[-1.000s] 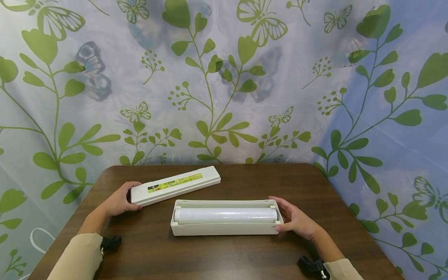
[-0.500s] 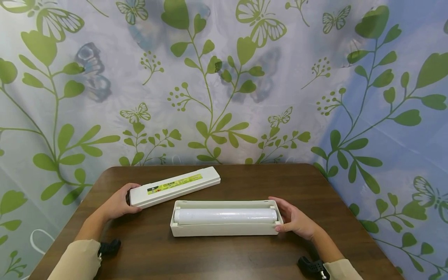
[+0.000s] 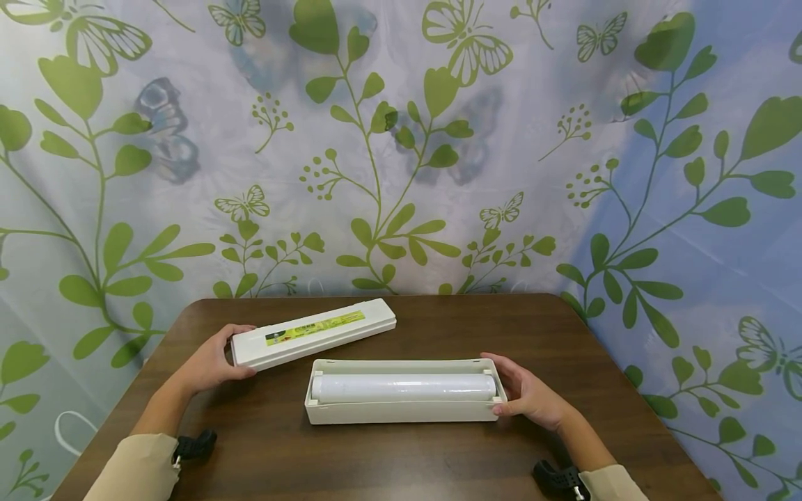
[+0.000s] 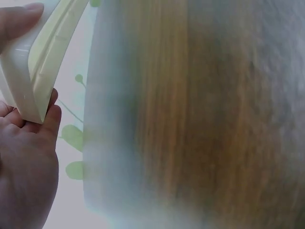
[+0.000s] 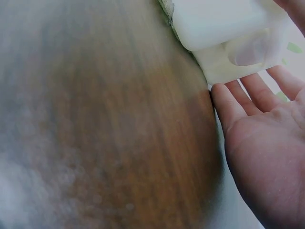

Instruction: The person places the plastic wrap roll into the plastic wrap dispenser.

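My left hand (image 3: 209, 362) grips the left end of a long white lid (image 3: 341, 329) with a yellow-green label, thumb on the near side and fingers on the far side. The lid lies slanted, label up, at the back left. In the left wrist view the thumb and fingers span the end of the lid (image 4: 40, 81). In front of it, an uncovered white box (image 3: 401, 412) holds a roll of clear plastic wrap (image 3: 404, 387) lying lengthwise. My right hand (image 3: 532, 396) holds the box's right end between thumb and fingers; the right wrist view shows fingers against the box (image 5: 224, 28).
Both lid and box are on a brown wooden table (image 3: 432, 459) with rounded back corners. Behind it hangs a curtain (image 3: 401, 167) printed with green leaves and butterflies. A white cable (image 3: 65, 424) loops beyond the table's left edge.
The lid and my left hand have shifted very slightly. The box, the roll and my right hand have stayed in place.
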Motion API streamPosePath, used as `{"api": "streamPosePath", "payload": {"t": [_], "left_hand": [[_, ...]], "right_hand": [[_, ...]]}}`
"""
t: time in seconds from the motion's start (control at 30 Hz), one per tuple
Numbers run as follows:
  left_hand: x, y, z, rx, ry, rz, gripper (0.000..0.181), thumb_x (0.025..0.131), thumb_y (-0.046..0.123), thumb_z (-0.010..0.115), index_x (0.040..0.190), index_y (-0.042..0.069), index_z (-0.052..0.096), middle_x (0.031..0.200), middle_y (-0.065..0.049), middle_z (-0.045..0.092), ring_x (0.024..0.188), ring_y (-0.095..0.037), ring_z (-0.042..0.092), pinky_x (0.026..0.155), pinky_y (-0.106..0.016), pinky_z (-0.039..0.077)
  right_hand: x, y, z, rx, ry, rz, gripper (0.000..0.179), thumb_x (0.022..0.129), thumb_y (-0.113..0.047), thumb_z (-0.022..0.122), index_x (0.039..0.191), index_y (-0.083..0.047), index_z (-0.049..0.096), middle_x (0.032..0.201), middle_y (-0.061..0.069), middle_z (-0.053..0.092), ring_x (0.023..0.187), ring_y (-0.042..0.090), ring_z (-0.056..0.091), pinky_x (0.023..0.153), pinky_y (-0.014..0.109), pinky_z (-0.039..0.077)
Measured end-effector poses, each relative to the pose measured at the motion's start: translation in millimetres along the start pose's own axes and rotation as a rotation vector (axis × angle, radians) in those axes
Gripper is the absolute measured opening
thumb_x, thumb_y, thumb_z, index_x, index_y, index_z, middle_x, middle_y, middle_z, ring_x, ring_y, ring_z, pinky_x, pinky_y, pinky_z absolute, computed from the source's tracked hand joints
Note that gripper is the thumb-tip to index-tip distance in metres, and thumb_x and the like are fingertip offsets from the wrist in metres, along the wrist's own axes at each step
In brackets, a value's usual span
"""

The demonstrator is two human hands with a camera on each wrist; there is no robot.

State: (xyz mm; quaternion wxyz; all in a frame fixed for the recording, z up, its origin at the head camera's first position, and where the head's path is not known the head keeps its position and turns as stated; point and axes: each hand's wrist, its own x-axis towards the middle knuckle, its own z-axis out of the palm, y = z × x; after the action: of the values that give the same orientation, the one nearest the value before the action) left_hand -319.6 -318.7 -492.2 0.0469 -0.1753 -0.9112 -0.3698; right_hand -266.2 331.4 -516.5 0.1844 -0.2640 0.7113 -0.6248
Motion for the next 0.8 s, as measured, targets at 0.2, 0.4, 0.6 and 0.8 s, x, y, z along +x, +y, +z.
{"api": "streamPosePath", "payload": {"t": [0.2, 0.4, 0.6, 0.8], "left_hand": [[0.4, 5.1, 0.8, -0.047, 0.019, 0.043, 0.078, 0.075, 0.025, 0.092, 0.136, 0.001, 0.051, 0.144, -0.017, 0.056, 0.103, 0.002, 0.051, 0.085, -0.015, 0.042], [-0.3, 9.8, 1.9, -0.079, 0.036, 0.057, 0.077, 0.075, 0.021, 0.092, 0.136, 0.0, 0.051, 0.14, -0.017, 0.057, 0.1, 0.002, 0.053, 0.083, -0.015, 0.044], [-0.4, 9.0, 3.9, -0.077, 0.066, 0.063, 0.077, 0.074, 0.02, 0.093, 0.137, 0.002, 0.052, 0.135, -0.016, 0.058, 0.097, 0.001, 0.052, 0.081, -0.015, 0.044], [-2.2, 11.8, 5.6, -0.124, 0.085, 0.083, 0.077, 0.074, 0.015, 0.093, 0.137, 0.0, 0.052, 0.136, -0.019, 0.058, 0.097, 0.002, 0.053, 0.08, -0.014, 0.044]], "right_hand": [[-0.1, 0.8, -0.5, -0.005, 0.004, -0.001, 0.101, 0.085, -0.004, 0.079, 0.16, 0.003, 0.012, 0.157, 0.03, 0.031, 0.129, 0.015, 0.055, 0.101, 0.033, 0.054], [0.0, 1.0, -0.4, -0.008, 0.005, -0.003, 0.101, 0.085, -0.004, 0.079, 0.16, 0.004, 0.012, 0.156, 0.031, 0.032, 0.128, 0.015, 0.055, 0.101, 0.033, 0.054], [0.0, 0.8, -0.3, -0.014, 0.008, -0.004, 0.101, 0.085, -0.004, 0.08, 0.16, 0.004, 0.013, 0.155, 0.03, 0.033, 0.128, 0.014, 0.055, 0.1, 0.033, 0.054], [0.3, 1.1, -0.6, -0.014, 0.009, 0.0, 0.1, 0.085, -0.004, 0.079, 0.16, 0.003, 0.013, 0.156, 0.03, 0.032, 0.128, 0.014, 0.055, 0.1, 0.033, 0.054]]}}
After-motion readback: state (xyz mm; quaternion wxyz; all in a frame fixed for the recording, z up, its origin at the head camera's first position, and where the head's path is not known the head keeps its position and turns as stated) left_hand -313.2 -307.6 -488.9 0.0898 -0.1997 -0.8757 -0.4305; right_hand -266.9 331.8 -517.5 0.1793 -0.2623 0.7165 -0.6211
